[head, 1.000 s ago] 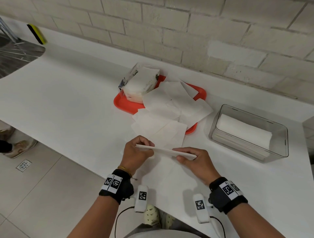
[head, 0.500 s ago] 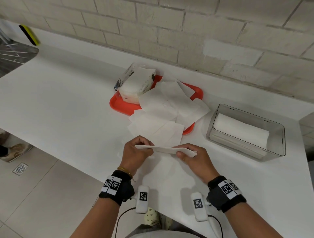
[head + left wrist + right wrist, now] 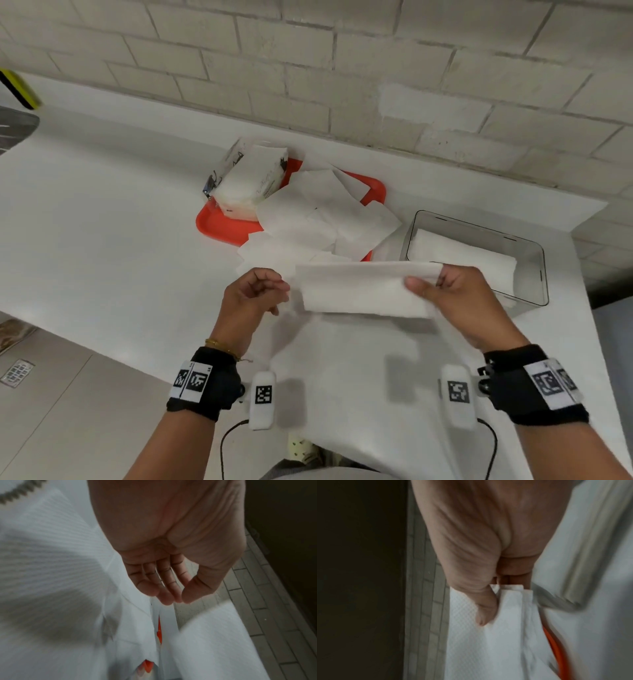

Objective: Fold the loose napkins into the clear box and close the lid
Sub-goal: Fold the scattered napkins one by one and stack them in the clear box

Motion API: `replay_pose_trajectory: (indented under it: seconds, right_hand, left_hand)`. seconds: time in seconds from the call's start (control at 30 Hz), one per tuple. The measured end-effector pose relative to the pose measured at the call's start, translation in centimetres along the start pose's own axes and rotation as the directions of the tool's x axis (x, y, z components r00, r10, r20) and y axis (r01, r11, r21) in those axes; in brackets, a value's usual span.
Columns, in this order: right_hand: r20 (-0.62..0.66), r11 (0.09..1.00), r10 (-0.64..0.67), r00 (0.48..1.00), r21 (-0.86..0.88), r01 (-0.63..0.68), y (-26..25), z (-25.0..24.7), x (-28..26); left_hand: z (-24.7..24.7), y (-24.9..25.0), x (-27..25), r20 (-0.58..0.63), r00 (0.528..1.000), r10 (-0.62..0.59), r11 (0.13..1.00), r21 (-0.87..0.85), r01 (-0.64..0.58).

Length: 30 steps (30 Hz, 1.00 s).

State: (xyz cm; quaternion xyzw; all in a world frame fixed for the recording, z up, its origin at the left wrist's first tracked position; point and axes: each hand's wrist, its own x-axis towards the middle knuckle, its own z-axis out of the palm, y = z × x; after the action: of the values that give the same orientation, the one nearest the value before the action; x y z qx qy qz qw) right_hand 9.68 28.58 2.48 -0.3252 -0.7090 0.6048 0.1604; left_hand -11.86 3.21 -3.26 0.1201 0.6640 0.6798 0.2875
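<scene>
Between the hands, a folded napkin (image 3: 363, 289) hangs above the counter, pinched at one end by the right hand (image 3: 455, 301), presumably for carrying to the clear box (image 3: 529, 246) just beyond it. Left hand (image 3: 255, 294), loosely curled, holds nothing.

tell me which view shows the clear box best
The head view: the whole clear box sits at the right on the counter, lid off, folded napkins inside. The right wrist view catches only a blurred streak that may be its rim; the left wrist view does not show it.
</scene>
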Motion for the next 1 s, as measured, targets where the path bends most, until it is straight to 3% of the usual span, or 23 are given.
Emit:
replay_pose_trajectory:
  seconds: [0.13,0.23,0.4,0.57,0.8,1.0]
  right_hand:
    - [-0.212,0.998,0.055,0.976,0.041,-0.047,-1.1,-7.0,0.9]
    - [-0.332,0.989,0.141,0.933,-0.002,-0.150,0.2,-11.4,2.5]
    - [-0.411,0.946,0.286,0.866,-0.023,-0.324,3.0,-13.9,5.4]
    - [-0.456,0.899,0.355,0.816,-0.073,-0.432,4.3,-13.1,7.1]
    - [-0.505,0.854,0.369,0.781,-0.148,-0.499,4.6,-12.4,7.5]
    - [-0.553,0.830,0.351,0.756,-0.189,-0.524,4.1,-11.9,7.5]
  left_hand:
    - [-1.3,-1.2,1.8,-0.065,0.998,0.026,0.960,0.281,-0.007]
    - [-1.7,-2.1,2.8,-0.040,0.995,0.096,0.774,0.632,-0.049]
    - [-1.5,-3.4,4.7,-0.048,0.982,0.181,0.548,0.835,-0.060]
    - [-0.7,-3.9,5.6,-0.140,0.986,0.093,0.522,0.850,0.071]
    - [-0.7,-4.0,6.4,-0.171,0.980,0.100,0.574,0.815,0.084]
    - [-0.8,-4.0,7.1,-0.167,0.981,0.095,0.539,0.837,0.091]
